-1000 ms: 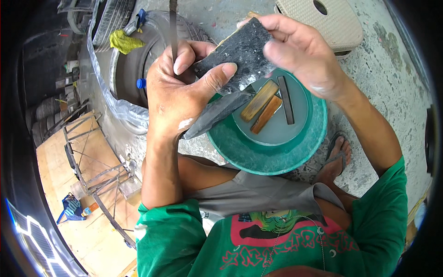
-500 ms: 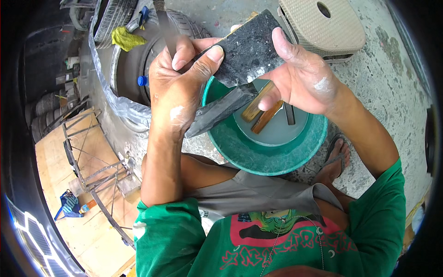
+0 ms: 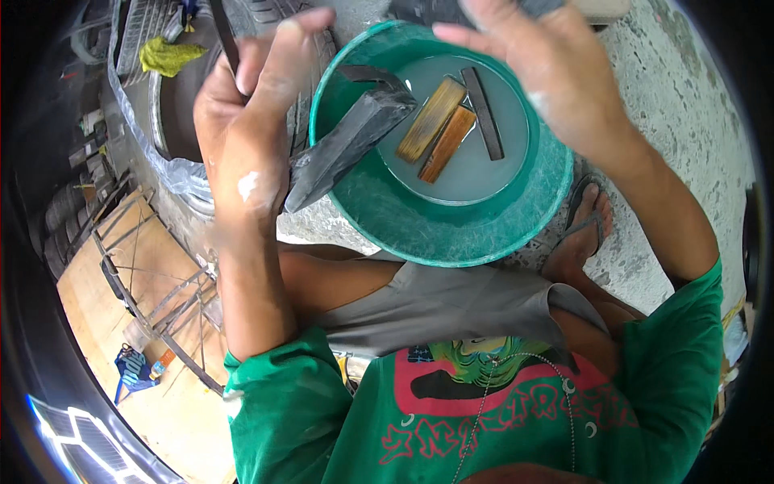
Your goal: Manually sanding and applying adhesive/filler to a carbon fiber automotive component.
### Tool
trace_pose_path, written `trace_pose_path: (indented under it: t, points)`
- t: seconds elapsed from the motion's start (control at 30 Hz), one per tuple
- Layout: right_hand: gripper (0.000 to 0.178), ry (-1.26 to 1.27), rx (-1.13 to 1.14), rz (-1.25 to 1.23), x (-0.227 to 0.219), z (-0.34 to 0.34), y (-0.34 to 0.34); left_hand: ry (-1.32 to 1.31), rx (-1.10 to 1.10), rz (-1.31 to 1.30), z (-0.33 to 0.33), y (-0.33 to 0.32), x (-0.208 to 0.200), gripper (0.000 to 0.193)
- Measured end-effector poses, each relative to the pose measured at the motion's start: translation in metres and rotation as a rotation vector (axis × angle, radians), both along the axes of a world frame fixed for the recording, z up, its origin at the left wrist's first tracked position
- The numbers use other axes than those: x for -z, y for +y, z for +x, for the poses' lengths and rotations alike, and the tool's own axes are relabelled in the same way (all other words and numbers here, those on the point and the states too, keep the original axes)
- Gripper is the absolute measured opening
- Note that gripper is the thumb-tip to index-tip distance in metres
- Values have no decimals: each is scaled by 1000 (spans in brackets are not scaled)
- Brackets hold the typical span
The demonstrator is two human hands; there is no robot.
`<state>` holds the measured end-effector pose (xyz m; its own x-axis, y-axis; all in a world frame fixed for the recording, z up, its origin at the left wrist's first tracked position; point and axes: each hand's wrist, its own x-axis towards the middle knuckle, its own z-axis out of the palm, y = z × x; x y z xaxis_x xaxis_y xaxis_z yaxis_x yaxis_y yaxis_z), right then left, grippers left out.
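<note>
Half a second ago you had the black slab (image 3: 427, 10) steadied in your left hand, your right hand's fingers along its edge. Now your left hand (image 3: 246, 133) has let it go and sits to the left of the green basin (image 3: 484, 230), its thumb lifted away and its fingers curled around a thin dark strip (image 3: 226, 36). Your right hand (image 3: 576, 81) is blurred over the basin's far right rim. The slab now shows just past the basin's far rim, partly cut off above and partly behind your right hand; I cannot tell whether that grip is on it or only in front of it.

The shared hold seems to be over, so the slab likely depends on your right hand or on something beneath it. The dark grey block (image 3: 351, 149) still lies over the basin's left rim, near your left wrist. In the basin's cloudy water, the yellowish wooden block (image 3: 431, 121), the brown wooden block (image 3: 448, 145) and the dark bar (image 3: 484, 113) appear undisturbed.
</note>
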<state>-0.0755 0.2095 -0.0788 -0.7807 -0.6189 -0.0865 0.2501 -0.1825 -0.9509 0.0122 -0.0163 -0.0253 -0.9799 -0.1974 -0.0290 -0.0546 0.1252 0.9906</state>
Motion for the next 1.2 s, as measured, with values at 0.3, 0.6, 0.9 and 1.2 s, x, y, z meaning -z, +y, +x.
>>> trace_pose_path:
  t: [0.3,0.6,0.9,1.2]
  points:
    - [47,390,55,176,16,47,-37,-421,133,-224,26,10,24,61]
    - [35,326,229,377,42,56,-30,-477,29,-278,20,12,28,53]
    - [29,269,45,198,42,49,-27,-499,25,-295,16,16,25,51]
    - [22,320,150,138,50,51,-32,-500,16,-309,15,13,32,51]
